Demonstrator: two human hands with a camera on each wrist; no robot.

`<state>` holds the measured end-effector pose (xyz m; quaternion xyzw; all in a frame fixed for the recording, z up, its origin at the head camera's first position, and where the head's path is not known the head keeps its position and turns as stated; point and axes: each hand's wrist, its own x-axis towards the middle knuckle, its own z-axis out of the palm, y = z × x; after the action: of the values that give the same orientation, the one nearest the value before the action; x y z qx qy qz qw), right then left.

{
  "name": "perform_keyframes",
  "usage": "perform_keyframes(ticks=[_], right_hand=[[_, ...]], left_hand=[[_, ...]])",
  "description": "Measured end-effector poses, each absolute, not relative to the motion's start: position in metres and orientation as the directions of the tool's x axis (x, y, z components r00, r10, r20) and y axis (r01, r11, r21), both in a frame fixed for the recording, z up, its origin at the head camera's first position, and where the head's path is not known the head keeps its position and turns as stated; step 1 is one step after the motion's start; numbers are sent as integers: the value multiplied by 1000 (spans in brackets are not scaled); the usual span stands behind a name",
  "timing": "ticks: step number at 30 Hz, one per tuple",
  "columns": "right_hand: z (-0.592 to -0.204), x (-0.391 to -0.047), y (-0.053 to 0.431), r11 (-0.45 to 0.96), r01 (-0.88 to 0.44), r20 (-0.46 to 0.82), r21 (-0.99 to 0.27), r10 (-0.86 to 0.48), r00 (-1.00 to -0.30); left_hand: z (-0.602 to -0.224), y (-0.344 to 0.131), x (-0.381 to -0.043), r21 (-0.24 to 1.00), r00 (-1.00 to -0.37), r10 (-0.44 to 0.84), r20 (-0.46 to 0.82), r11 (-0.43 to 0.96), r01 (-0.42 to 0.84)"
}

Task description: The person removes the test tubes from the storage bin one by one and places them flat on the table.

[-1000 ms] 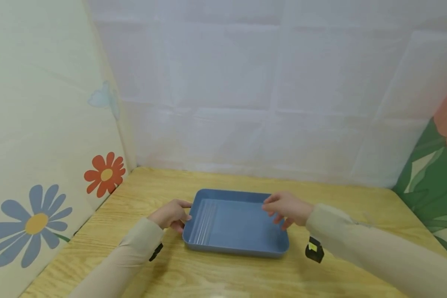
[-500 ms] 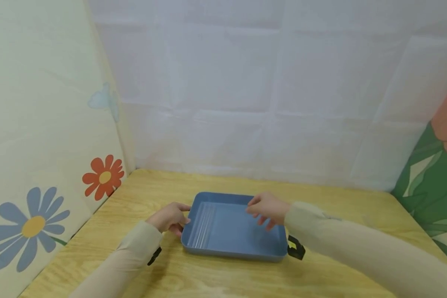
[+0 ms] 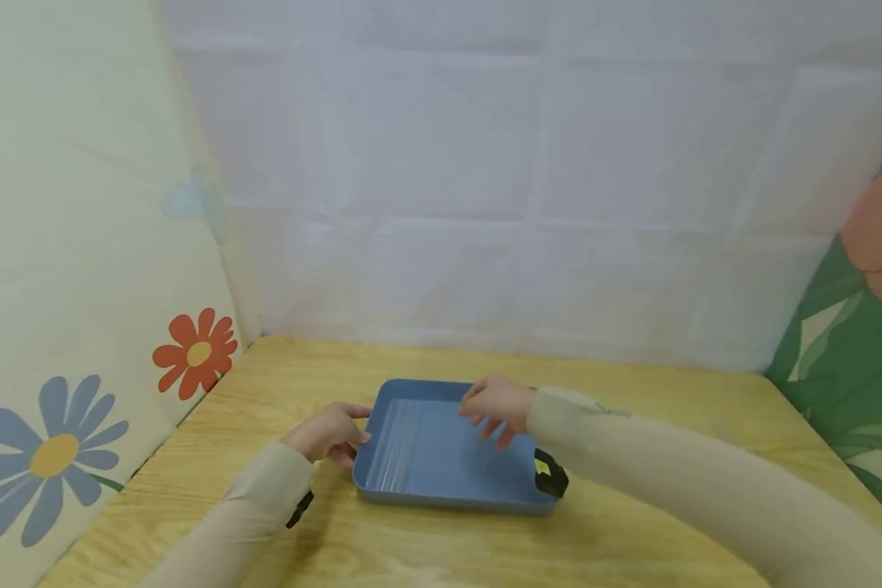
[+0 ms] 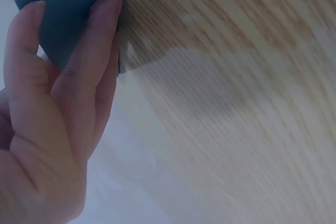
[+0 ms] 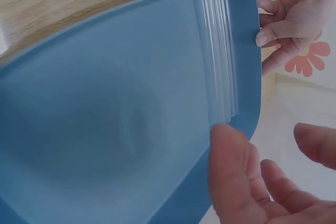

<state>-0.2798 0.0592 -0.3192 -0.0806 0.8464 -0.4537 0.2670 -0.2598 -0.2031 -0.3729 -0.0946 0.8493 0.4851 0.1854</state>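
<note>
A shallow blue tray (image 3: 444,461) rests on the wooden table. Inside, along its left end, lie several clear tubes (image 5: 218,56) side by side; one shows a rounded end in the right wrist view. My left hand (image 3: 328,434) holds the tray's left side, the thumb at the rim and the other fingers against the outside wall (image 4: 65,19). Over the far part of the tray hovers my right hand (image 3: 500,407), its fingers loosely bent and apart. Nothing is between them in the right wrist view, where a fingertip (image 5: 223,135) appears near the tubes' ends.
Wood-grain table (image 3: 676,425) surface surrounds the tray. A white cloth (image 3: 412,163) hangs behind it. Flower-printed cloth (image 3: 66,269) stands at the left, and a green leafy print (image 3: 860,367) at the right. A black wrist device (image 3: 551,472) hangs under the right cuff.
My right hand has moved left across the tray, from its right end towards the tubes. The left hand stays on the tray's left side, and the tubes have not moved.
</note>
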Motion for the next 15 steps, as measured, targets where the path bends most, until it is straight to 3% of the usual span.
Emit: perform_keyframes(ticks=[15], right_hand=[[-324, -298, 32, 520, 146, -372, -842, -362, -855]], left_hand=[[-371, -205, -258, 800, -913, 49, -405, 502, -328]])
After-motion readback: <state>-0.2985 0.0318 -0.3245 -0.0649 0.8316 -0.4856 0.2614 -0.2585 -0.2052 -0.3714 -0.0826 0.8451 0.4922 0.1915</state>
